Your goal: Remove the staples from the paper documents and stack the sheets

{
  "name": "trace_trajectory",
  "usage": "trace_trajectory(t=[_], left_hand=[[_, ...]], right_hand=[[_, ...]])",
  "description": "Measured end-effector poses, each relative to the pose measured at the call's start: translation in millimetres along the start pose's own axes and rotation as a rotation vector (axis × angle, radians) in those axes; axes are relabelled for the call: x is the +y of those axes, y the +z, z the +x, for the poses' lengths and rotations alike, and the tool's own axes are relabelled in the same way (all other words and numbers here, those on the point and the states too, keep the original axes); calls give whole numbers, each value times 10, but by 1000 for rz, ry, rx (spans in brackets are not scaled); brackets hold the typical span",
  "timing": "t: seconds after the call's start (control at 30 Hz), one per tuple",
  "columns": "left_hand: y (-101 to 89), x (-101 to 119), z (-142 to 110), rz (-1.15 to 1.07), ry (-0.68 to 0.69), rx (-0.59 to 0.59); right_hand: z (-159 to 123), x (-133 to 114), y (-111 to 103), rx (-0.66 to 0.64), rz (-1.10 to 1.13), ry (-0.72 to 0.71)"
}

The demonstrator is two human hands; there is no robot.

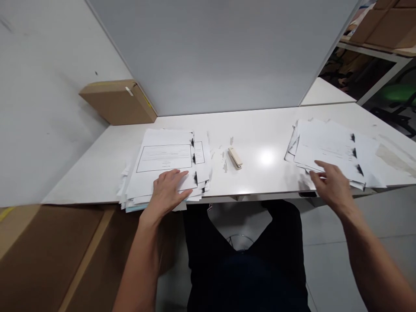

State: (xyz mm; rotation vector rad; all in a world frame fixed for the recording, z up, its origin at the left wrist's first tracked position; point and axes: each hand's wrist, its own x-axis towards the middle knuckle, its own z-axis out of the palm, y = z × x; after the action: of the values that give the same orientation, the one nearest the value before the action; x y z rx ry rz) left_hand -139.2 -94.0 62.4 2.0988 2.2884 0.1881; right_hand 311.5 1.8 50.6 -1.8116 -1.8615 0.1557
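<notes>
A stack of printed papers (162, 151) lies at the left of the desk, its sheets uneven, with dark marks along its right side. My left hand (169, 186) rests on the stack's front part, palm down and fingers apart. At the right is a second pile of papers (325, 141), also with dark marks down its right side. My right hand (331, 182) is at that pile's front edge, index finger over the top sheet and thumb lower by the edge. A gap shows between finger and thumb. Between the piles lies a beige stapler (235, 158), touched by neither hand.
The white desk (260, 130) meets a grey partition (227, 56) at the back. A cardboard box (120, 102) leans at the back left. Large cardboard (42, 255) stands below the desk at left. Shelving with boxes (386, 26) is at the far right.
</notes>
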Motion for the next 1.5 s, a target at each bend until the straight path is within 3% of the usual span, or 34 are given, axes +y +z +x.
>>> trace_trajectory(t=[0.2, 0.5, 0.77, 1.03, 1.17, 1.33, 1.43, 1.5], left_hand=[[-13, -10, 46, -66, -69, -67], [-48, -226, 69, -450, -101, -30], [-41, -132, 45, -573, -241, 241], [-75, 142, -68, -687, -237, 525], [-120, 274, -122, -676, -198, 566], [-140, 527, -279, -594, -35, 629], [-90, 787, -456, -477, 196, 627], [-16, 982, -587, -384, 349, 576]], right_hand=[[-296, -334, 266, -64, 170, -149], [-518, -587, 398, -60, 270, -163], [-642, -811, 437, -61, 355, -242], [-765, -1319, 581, -259, 575, -346], [-770, -1559, 599, -497, 782, -196], [-673, -1806, 674, -930, 1278, 176], [-626, -1869, 717, -1019, 1449, 311], [-628, -1849, 738, -970, 1457, 306]])
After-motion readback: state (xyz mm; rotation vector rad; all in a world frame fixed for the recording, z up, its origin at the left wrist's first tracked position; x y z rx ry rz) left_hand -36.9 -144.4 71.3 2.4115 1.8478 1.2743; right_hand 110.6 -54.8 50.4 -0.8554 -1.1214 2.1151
